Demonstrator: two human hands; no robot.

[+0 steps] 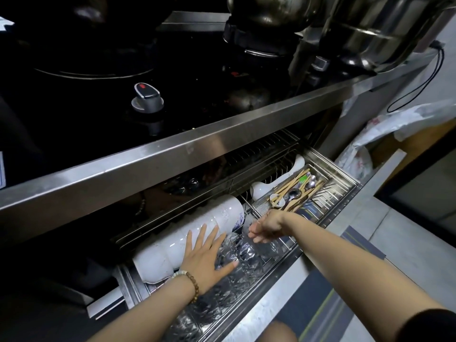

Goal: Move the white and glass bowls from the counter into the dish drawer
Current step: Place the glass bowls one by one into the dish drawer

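1. A black hob [74, 107] fills the upper left of the frame, and a steel counter edge [172, 154] runs diagonally below it from lower left to upper right.
2. Steel pots [382, 28] crowd the top right corner.
3. The drawer [345, 193] stands pulled out under the counter edge, reaching from the lower centre to the right of centre. Its wire racks hold the dishes.
4. A white plastic bag [394, 127] lies at the right edge, beside the drawer's far end.
5. White bowls [160, 255] lie on edge in a nested row along the drawer's back side, left of centre.
6. Glass bowls [246, 262] form a second row just in front of the white ones, running from the bottom centre up toward the middle.
7. A cutlery tray [261, 206] sits right of centre in the drawer, holding chopsticks and spoons.
8. The left hand [204, 260] lies flat with its fingers spread. The fingers rest on the white bowls and the thumb on the glass bowls.
9. The right hand [267, 225] is at the upper end of the glass row with its fingers bent down. They are blurred, so I cannot tell whether they grip a bowl.
10. A grey knob [147, 97] with a red mark stands on the hob.
11. A bead bracelet [195, 287] circles the left wrist.
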